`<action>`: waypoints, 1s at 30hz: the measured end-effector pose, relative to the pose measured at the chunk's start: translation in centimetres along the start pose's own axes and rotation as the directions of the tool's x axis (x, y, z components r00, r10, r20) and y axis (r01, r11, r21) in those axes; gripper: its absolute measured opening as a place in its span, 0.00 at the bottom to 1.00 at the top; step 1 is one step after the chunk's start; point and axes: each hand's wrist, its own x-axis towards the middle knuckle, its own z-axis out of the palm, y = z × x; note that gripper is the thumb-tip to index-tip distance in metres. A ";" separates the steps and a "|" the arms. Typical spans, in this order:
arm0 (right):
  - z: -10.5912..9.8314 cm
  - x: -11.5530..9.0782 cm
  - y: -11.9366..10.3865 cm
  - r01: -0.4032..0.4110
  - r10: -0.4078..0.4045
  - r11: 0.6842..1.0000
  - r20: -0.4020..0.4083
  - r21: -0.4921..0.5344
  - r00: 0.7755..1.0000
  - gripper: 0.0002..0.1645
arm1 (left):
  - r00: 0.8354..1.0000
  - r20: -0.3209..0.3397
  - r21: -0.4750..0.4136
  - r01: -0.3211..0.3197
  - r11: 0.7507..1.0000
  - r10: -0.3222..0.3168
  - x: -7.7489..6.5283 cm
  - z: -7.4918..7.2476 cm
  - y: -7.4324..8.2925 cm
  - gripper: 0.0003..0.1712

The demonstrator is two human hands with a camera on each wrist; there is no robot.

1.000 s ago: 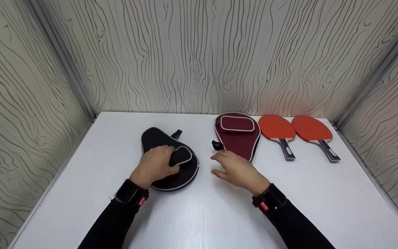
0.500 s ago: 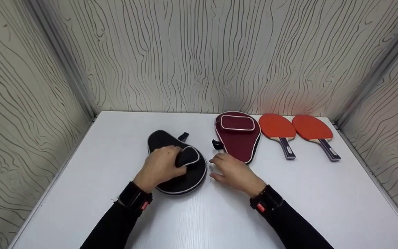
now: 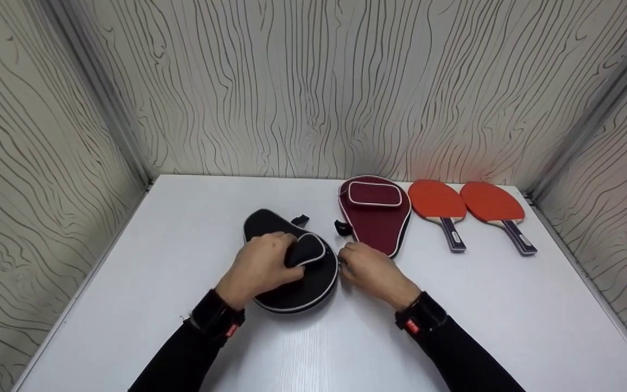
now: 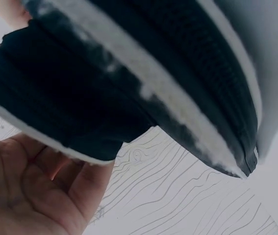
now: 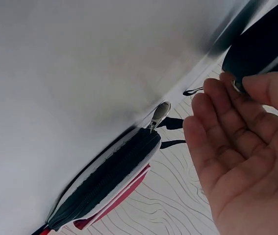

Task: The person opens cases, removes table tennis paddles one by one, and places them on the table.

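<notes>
A black table tennis paddle case [image 3: 302, 291] with white piping lies at the table's middle, narrow end pointing away and left. My left hand [image 3: 262, 267] grips the raised pocket [image 3: 309, 249] on top of it, fingers on the far side, thumb on the near side. In the left wrist view, that hand's fingers [image 4: 87, 188] lie along the pocket's piped edge. At the case's right edge, my right hand [image 3: 374, 272] pinches a small metal zipper pull [image 5: 236, 86] between thumb and index finger. Its other fingers are loosely bent in the right wrist view.
A maroon paddle case [image 3: 381, 228] with a black strap [image 3: 342, 227] lies just beyond my right hand. Two red paddles, one [image 3: 437, 199] beside it and another [image 3: 492, 202] farther right, lie with handles toward me. A patterned wall [image 3: 313, 92] stands behind the table.
My left hand has drawn the black case to the right and slightly nearer. My right hand, earlier apart from it with thumb and fingers spread, now pinches the zipper pull.
</notes>
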 end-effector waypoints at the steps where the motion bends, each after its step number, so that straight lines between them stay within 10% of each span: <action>1: 0.0 0.0 0.0 -0.005 0.005 1.000 0.000 0.005 1.000 0.03 | 1.000 0.004 0.001 0.000 1.000 0.000 0.0 0.1 0.0 0.31; 30: 0.1 -0.1 -1.2 0.077 -0.074 0.995 0.054 -0.063 0.996 0.08 | 0.998 -0.053 0.113 0.023 0.993 -0.017 0.5 1.8 -1.9 0.34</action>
